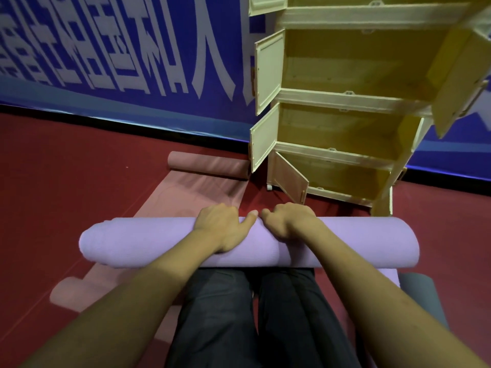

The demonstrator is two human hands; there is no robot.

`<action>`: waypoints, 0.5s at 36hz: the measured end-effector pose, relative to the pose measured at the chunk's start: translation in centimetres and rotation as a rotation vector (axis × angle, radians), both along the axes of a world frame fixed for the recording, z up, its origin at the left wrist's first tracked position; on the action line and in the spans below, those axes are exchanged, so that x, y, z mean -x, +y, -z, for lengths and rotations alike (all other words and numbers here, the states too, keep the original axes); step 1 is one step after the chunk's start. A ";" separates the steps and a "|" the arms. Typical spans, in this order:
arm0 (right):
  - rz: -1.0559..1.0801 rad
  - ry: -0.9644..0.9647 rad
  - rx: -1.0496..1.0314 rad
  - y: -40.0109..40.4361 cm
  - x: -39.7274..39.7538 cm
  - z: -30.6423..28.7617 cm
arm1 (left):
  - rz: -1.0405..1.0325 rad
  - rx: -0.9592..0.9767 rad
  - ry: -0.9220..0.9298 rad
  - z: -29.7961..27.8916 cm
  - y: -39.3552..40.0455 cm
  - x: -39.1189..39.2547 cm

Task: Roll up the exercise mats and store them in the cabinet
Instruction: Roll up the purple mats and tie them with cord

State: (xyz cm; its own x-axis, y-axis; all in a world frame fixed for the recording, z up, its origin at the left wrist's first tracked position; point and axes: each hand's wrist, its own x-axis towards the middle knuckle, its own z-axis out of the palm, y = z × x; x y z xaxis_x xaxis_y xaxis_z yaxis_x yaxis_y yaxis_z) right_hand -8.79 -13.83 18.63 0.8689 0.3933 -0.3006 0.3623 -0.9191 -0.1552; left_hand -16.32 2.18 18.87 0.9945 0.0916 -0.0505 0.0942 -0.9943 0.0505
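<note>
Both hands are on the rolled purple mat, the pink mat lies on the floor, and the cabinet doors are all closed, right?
Not quite: the head view shows the cabinet doors open. The rest holds: left hand and right hand on the rolled purple mat, pink mat on the floor.

Both forearms stretched forward, bare, nearly parallel. Left hand (223,227) and right hand (288,221) side by side, palms down, fingers curled over the far side, thumb tips almost touching. Knees together below.
</note>
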 end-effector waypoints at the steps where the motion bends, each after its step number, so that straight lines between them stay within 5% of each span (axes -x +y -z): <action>1: 0.009 0.007 -0.002 0.1 -0.1 -0.1 | 0.005 0.009 0.010 0.1 0.2 -0.2; 9: 0.084 -0.140 -0.125 -0.3 1.4 0.2 | 0.019 0.047 0.141 -0.2 0.9 -1.2; 18: 0.057 -0.021 -0.071 -0.4 0.7 -0.4 | 0.007 0.064 0.248 -1.5 0.6 -1.2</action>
State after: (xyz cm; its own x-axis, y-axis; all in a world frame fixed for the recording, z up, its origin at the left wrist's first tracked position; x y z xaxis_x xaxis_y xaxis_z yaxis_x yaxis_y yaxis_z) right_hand -9.53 -14.18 19.01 0.8964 0.3624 -0.2554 0.3132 -0.9253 -0.2136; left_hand -15.16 2.81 20.38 0.9516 0.0740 -0.2983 0.1051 -0.9904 0.0896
